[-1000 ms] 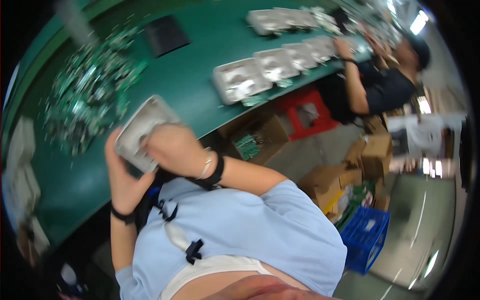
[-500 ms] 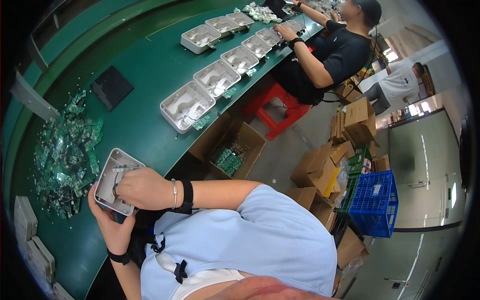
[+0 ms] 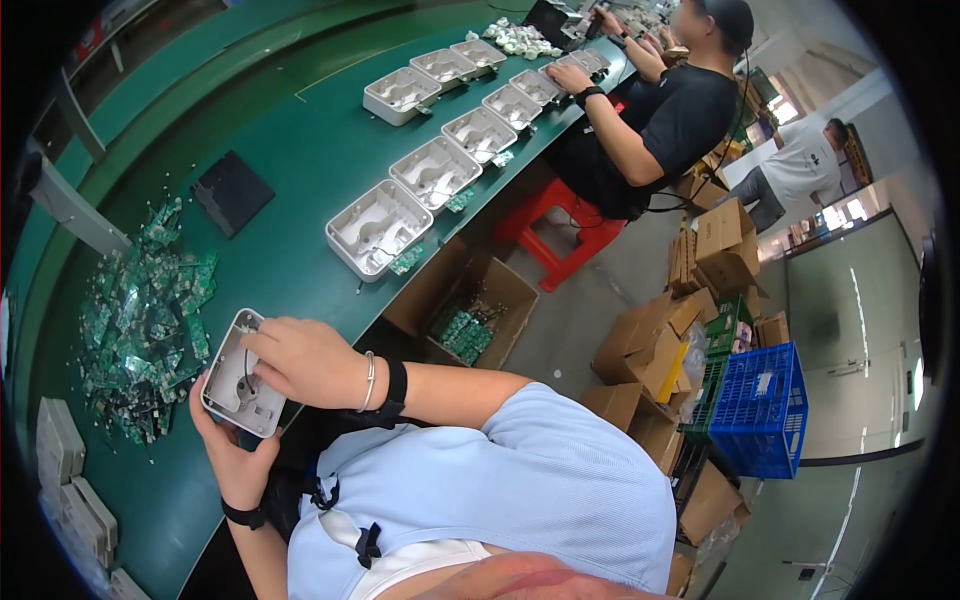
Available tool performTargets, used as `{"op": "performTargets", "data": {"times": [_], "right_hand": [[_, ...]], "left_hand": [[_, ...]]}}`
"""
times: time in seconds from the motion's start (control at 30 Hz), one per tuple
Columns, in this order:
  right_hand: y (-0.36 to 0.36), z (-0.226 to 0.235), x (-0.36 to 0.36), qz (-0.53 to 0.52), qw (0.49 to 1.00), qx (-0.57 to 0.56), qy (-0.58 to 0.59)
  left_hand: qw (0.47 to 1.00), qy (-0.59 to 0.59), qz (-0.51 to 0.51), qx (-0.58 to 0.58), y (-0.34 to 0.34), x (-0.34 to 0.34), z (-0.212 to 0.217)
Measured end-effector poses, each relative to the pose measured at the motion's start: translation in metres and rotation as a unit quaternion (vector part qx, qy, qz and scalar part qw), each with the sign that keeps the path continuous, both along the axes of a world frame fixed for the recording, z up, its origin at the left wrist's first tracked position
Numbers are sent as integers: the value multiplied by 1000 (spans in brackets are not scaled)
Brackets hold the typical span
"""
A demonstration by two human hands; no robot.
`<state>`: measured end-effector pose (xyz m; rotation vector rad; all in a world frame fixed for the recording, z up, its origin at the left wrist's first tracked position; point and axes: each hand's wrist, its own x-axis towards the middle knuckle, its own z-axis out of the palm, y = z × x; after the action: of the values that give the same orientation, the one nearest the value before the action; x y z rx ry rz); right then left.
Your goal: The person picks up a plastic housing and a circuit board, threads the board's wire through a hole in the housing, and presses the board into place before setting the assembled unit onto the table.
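My left hand [image 3: 240, 462] is wrapped round the lower end of an open white plastic housing [image 3: 262, 418], holding it tilted at the table's near edge. Over its cavity, my right hand [image 3: 308, 362] is closed, with the fingertips at a thin dark wire [image 3: 247, 382] that rises from the inside. The fingers partly cover the wire and the housing's upper right side. To the left of the housing lies a large heap of green circuit boards [image 3: 140, 330].
Open white housings [image 3: 380, 225] stand in two rows on the green table [image 3: 290, 170], some with green boards beside them. A black flat pad [image 3: 232, 193] lies behind the heap. Below the edge is a cardboard box [image 3: 515, 300] of boards. A co-worker [image 3: 680, 120] works further along.
My right hand has shifted toward the housing's upper end, and more of the inside shows. The light strip across that end is out of sight. The whole view has shifted slightly.
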<state>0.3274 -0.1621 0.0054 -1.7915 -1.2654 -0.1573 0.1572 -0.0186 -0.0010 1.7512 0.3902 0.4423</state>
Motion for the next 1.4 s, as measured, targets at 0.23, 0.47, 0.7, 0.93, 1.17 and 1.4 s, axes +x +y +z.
{"op": "performTargets", "data": {"times": [0.23, 0.47, 0.7, 0.93, 1.17, 1.4], "right_hand": [[0, 7, 16, 2, 998, 17, -59], [2, 7, 19, 49, 981, 96, -162], [10, 22, 22, 197, 970, 88, -114], [-19, 40, 8, 145, 987, -74, -10], [-28, 22, 6, 195, 979, -55, 1], [-30, 2, -4, 241, 970, -22, -15]], "left_hand": [[1000, 5, -4, 5, 2, -1, -2], [1000, 20, -2, -15, 0, -3, 1], [998, 14, 0, -55, 2, -6, 0], [991, 70, 21, 111, -2, -5, 8], [998, 2, -1, 56, -5, -9, -6], [995, 5, 6, -98, -5, -8, -2]]}}
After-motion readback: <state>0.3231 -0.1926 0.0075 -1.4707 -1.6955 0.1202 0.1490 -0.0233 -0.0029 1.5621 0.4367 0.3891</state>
